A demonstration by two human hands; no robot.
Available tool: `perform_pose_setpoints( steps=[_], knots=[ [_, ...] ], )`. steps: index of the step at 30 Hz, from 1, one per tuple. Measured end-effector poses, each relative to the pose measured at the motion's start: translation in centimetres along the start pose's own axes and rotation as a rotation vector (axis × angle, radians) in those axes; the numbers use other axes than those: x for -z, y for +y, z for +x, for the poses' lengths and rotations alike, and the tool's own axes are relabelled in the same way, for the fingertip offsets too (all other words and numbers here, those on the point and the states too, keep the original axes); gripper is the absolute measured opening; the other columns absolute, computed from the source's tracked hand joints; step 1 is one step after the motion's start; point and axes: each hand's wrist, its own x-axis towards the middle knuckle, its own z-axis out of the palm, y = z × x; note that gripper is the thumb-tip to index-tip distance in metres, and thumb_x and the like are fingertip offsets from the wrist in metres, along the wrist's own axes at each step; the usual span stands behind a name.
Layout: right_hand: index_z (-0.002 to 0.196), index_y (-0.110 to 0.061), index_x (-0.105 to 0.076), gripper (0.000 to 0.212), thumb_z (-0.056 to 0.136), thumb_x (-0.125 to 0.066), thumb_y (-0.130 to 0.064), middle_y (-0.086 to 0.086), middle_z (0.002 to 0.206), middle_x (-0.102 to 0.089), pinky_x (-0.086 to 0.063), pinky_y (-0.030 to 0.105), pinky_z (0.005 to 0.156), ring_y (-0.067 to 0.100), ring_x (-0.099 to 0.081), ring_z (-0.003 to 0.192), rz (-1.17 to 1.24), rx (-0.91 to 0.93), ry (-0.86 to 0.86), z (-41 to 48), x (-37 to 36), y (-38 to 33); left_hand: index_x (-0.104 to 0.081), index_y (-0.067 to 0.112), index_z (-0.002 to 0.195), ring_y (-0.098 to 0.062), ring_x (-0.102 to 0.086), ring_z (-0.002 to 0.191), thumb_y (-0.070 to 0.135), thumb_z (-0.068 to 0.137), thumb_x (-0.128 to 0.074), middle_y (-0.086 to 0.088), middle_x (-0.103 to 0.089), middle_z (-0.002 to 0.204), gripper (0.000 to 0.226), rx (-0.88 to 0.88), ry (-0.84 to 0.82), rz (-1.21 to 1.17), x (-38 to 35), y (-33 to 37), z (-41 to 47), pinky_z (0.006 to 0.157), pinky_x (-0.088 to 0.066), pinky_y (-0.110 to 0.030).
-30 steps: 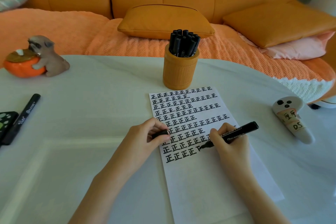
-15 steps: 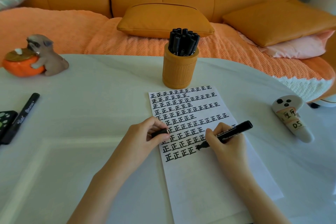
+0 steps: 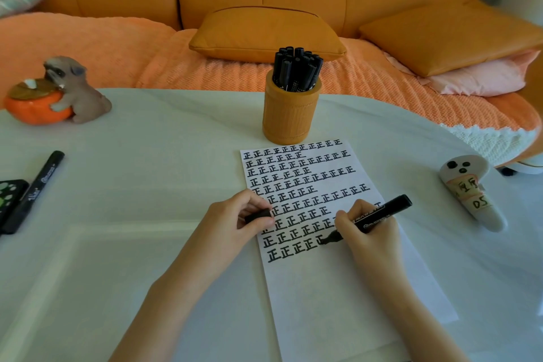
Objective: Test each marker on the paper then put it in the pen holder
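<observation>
Black marker [image 3: 379, 216] gripped in my right hand [image 3: 367, 232], tip at the end of the paper's [image 3: 338, 288] lowest row: testing in hand. My left hand [image 3: 232, 223] pinches its cap [image 3: 258, 215] at the paper's left edge. Next: recap, then into the pen holder [image 3: 289, 114] beyond the paper's top.

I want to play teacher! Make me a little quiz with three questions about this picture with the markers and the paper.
1. True or false: the pen holder stands empty.
2. Fill in: the right hand holds the marker with its tip on the ____.
3. What does the left hand pinch? A) a black cap B) an eraser C) a coin

Key: 1 false, it is full of black markers. 2 paper. 3 A.
</observation>
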Motion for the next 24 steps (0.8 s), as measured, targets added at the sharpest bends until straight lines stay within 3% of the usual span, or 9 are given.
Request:
perform_pose_setpoints(
  steps=[4, 9, 14, 17, 24],
  knots=[
    [0.059, 0.006, -0.037, 0.032, 0.081, -0.059, -0.001, 0.007, 0.052, -0.038, -0.019, 0.012, 0.04, 0.005, -0.027, 0.039, 0.002, -0.003, -0.013, 0.04, -0.11, 0.17, -0.064, 0.028, 0.089, 0.007, -0.063, 0.087, 0.02, 0.08, -0.071, 0.015, -0.07, 0.09, 0.014, -0.002, -0.004, 0.003, 0.02, 0.0, 0.02, 0.079, -0.045, -0.006],
    [0.061, 0.006, -0.038, 0.033, 0.082, -0.061, -0.006, 0.024, 0.057, -0.044, -0.02, 0.015, 0.041, 0.006, -0.023, 0.044, -0.009, -0.007, -0.029, 0.0, -0.26, 0.25, -0.064, 0.029, 0.088, 0.006, -0.063, 0.087, 0.02, 0.08, -0.071, 0.015, -0.07, 0.089, 0.014, -0.002, -0.001, 0.01, 0.01, 0.02, 0.01, 0.079, -0.045, -0.006],
    [0.062, 0.006, -0.036, 0.033, 0.081, -0.061, -0.005, 0.011, 0.054, -0.036, -0.019, 0.016, 0.043, 0.009, -0.023, 0.046, -0.021, 0.014, -0.024, 0.05, -0.27, 0.37, -0.063, 0.03, 0.087, 0.008, -0.063, 0.085, 0.02, 0.08, -0.071, 0.016, -0.07, 0.089, 0.015, -0.005, -0.001, 0.008, 0.02, 0.07, -0.01, 0.077, -0.044, -0.005],
    [0.061, 0.008, -0.035, 0.032, 0.081, -0.059, 0.0, 0.011, 0.054, -0.035, -0.02, 0.012, 0.041, 0.006, -0.026, 0.041, -0.018, 0.022, -0.008, 0.07, -0.23, 0.18, -0.063, 0.031, 0.087, 0.007, -0.063, 0.086, 0.02, 0.08, -0.071, 0.016, -0.07, 0.089, 0.015, -0.005, -0.001, 0.009, 0.02, 0.13, -0.03, 0.078, -0.044, -0.005],
    [0.062, 0.008, -0.033, 0.03, 0.08, -0.057, 0.005, 0.012, 0.058, -0.032, -0.022, 0.013, 0.041, 0.009, -0.024, 0.049, -0.022, 0.031, 0.017, 0.21, -0.01, 0.21, -0.064, 0.03, 0.088, 0.007, -0.063, 0.085, 0.02, 0.08, -0.071, 0.016, -0.07, 0.089, 0.015, 0.002, -0.009, 0.012, 0.12, 0.09, -0.02, 0.077, -0.044, -0.004]
  ],
)
